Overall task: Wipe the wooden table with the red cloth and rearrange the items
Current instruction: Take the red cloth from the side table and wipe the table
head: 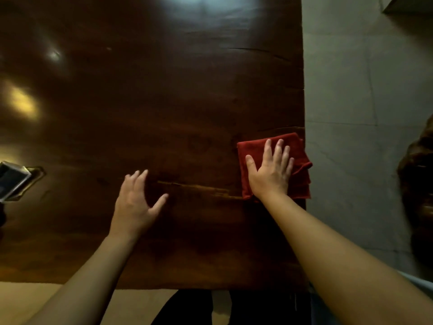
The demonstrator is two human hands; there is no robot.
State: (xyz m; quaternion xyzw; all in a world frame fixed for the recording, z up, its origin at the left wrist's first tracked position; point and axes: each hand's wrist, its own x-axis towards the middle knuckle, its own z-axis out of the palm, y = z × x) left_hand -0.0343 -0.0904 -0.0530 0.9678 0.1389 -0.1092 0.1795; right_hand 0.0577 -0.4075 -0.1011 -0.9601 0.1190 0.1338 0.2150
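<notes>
The folded red cloth lies at the right edge of the dark wooden table, one corner hanging slightly over that edge. My right hand lies flat on the cloth, palm down with fingers spread, pressing it to the wood. My left hand is over the table's near middle, to the left of the cloth, fingers apart and holding nothing. A long crack in the wood runs between the two hands.
A clear box with a dark content sits on a small tray at the far left edge of the view. Grey tiled floor lies beyond the table's right edge. A brown furry shape is at the far right.
</notes>
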